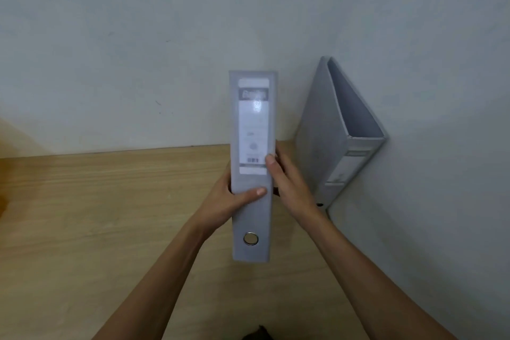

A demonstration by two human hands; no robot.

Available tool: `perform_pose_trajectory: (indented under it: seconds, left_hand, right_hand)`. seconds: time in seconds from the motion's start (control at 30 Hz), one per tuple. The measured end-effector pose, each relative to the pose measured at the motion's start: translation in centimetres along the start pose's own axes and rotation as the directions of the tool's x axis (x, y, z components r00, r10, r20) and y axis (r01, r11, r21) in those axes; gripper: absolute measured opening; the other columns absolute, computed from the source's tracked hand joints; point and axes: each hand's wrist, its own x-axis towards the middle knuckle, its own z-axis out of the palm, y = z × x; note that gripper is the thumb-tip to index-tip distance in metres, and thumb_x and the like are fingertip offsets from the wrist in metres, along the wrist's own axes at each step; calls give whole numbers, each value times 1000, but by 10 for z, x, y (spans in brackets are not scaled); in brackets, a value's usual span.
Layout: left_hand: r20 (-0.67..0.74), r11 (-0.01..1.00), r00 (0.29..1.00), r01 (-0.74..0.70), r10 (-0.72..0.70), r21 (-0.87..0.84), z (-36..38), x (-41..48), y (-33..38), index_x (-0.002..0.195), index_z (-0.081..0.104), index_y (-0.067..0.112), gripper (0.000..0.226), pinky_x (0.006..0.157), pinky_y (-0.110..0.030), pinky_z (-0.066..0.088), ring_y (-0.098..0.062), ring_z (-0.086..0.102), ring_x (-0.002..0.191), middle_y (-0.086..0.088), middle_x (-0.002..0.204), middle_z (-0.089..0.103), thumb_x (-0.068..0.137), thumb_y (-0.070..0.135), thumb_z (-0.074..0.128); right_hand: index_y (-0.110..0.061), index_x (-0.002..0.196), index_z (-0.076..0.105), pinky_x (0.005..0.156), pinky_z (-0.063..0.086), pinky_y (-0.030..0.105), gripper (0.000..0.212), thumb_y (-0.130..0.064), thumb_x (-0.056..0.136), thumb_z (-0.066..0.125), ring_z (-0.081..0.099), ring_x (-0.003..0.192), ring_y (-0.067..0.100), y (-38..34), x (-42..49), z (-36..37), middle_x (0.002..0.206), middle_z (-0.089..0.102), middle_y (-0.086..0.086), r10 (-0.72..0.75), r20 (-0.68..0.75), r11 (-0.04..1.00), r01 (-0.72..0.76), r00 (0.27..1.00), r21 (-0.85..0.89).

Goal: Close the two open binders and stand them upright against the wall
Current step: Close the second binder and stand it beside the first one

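A closed grey binder point(251, 218) is held in the middle of the view, its spine with a white label and a metal finger ring facing me. My left hand point(226, 199) grips its left side, thumb across the spine. My right hand point(287, 188) clasps its right side, fingers wrapped behind. The binder is lifted above the wooden table point(110, 215), slightly blurred. A second grey binder point(325, 135) stands upright at the right, in the corner where the back wall meets the right wall, its top gaping slightly.
The pale back wall point(165, 50) runs along the table's far edge. A right-hand wall point(455, 174) bounds the table beside the standing binder. Bare wood stretches left of my hands.
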Motion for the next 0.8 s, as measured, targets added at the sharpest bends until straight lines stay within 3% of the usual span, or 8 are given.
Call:
perform_pose_trajectory:
  seconds: [0.1,0.27,0.4,0.5,0.63,0.67,0.73,0.8]
  left_hand:
    - [37,996,998,-54,51,72,14,10,-7,146,41,26,81,84,-27,59,-12,69,113,5,128,68,79,9,82]
    - [110,983,991,-90,73,157,29,24,-18,156,24,28,103,84,-21,57,-7,62,120,7,138,59,76,5,84]
    - [186,952,982,-70,14,297,41,40,-28,159,4,32,126,95,-32,57,-9,56,128,9,144,53,68,14,89]
    - [194,938,981,-54,-14,343,51,52,-38,160,1,25,129,99,-40,55,-16,53,132,3,144,49,65,9,87]
    - [194,913,979,-27,-57,406,66,65,-47,158,8,17,121,88,-21,56,-21,53,130,1,137,52,66,5,86]
    - [192,908,979,-20,-66,418,68,68,-48,158,6,18,122,89,-22,55,-22,52,130,0,139,52,67,5,86]
    - [184,903,979,-1,-86,430,72,72,-47,160,0,22,127,100,-37,52,-21,48,133,-2,145,49,67,9,86]
    - [191,901,976,7,-99,434,75,78,-45,160,-3,24,127,101,-36,51,-17,46,131,1,147,46,69,6,85]
  right_hand:
    - [-26,154,43,95,58,28,56,-41,101,55,65,123,5,1,-9,-16,140,65,-8,-44,-58,999,43,997,-21]
    - [-29,151,49,102,57,39,52,-41,100,57,65,125,7,17,-28,-32,138,67,-11,-33,-151,999,29,988,-28]
    - [-25,150,52,102,56,35,49,-24,101,60,63,127,6,27,-44,-50,136,68,-11,-33,-224,999,29,974,-21]
    - [-26,150,51,100,54,21,53,-13,100,61,62,127,2,33,-52,-59,135,67,-14,-13,-243,998,-4,970,-66]
    - [-22,145,56,87,48,2,52,-5,96,64,60,110,-19,43,-60,-69,129,68,-11,-8,-290,982,-48,957,-185]
    - [-21,143,59,85,47,1,51,-4,95,64,60,106,-21,46,-60,-72,125,68,-12,-14,-315,977,-54,949,-204]
    - [-20,139,63,84,49,2,48,-6,94,67,64,107,-12,51,-58,-76,123,70,-10,-22,-364,971,-66,931,-229]
    - [-19,134,67,84,52,6,43,-9,92,70,68,107,0,53,-54,-80,119,71,-9,-27,-395,967,-77,918,-245]
